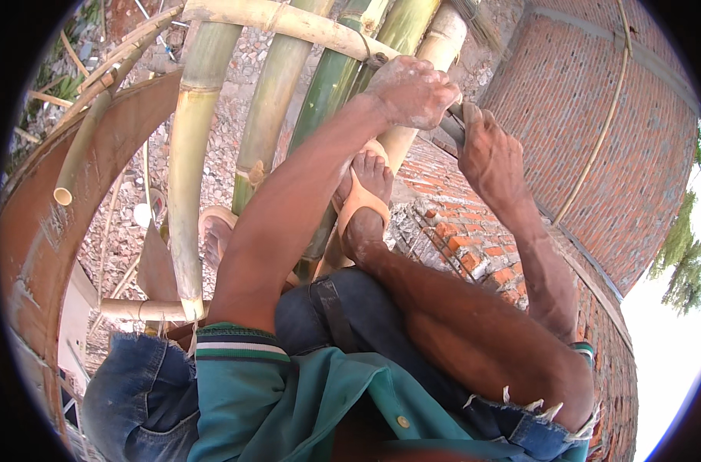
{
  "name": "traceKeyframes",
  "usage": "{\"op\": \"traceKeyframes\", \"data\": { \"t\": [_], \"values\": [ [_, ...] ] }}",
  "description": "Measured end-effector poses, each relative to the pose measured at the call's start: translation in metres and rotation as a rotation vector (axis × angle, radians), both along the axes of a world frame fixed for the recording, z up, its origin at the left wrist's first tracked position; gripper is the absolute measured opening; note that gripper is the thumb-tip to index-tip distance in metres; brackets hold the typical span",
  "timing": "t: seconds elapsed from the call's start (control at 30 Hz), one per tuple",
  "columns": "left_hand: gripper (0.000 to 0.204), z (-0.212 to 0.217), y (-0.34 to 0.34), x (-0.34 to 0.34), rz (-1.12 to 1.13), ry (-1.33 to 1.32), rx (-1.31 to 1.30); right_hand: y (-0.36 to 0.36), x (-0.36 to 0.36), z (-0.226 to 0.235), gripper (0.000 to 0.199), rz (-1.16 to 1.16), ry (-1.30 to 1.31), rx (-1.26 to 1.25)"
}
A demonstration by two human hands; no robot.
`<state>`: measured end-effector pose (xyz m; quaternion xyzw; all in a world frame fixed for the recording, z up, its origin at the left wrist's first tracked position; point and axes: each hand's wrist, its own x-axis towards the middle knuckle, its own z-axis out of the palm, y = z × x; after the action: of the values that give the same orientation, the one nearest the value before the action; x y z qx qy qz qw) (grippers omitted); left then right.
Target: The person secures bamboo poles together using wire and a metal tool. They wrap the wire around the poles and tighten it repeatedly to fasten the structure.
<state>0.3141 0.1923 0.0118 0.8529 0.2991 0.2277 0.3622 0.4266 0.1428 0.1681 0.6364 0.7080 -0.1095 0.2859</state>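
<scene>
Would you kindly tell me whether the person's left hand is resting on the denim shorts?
No, the left hand is curled closed up by the bamboo poles, well away from the denim shorts.

Upper half: five thick bamboo poles (192,146) and two hands, one left hand (416,92), one right hand (491,162). Two bamboo crosspieces (289,21): top edge, lower left. Centre: two sandals (360,202). Bottom centre: one shirt button (403,421).

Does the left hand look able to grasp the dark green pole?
Probably yes: the left hand is near the dark green pole, part of which lies uncovered, though the hand looks closed and must open first.
</scene>
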Motion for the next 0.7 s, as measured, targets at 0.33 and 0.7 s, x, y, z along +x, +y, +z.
{"op": "traceKeyframes", "data": {
  "t": [0.33,0.7],
  "values": [
    [0.019,0.023,0.015,-0.013,-0.208,0.100,-0.070,-0.005,0.032,-0.015,0.022,-0.119,0.294,-0.188],
    [0.018,0.024,0.023,-0.013,-0.343,0.106,-0.061,-0.003,0.026,-0.012,0.034,-0.516,0.370,-0.409]
  ]
}}
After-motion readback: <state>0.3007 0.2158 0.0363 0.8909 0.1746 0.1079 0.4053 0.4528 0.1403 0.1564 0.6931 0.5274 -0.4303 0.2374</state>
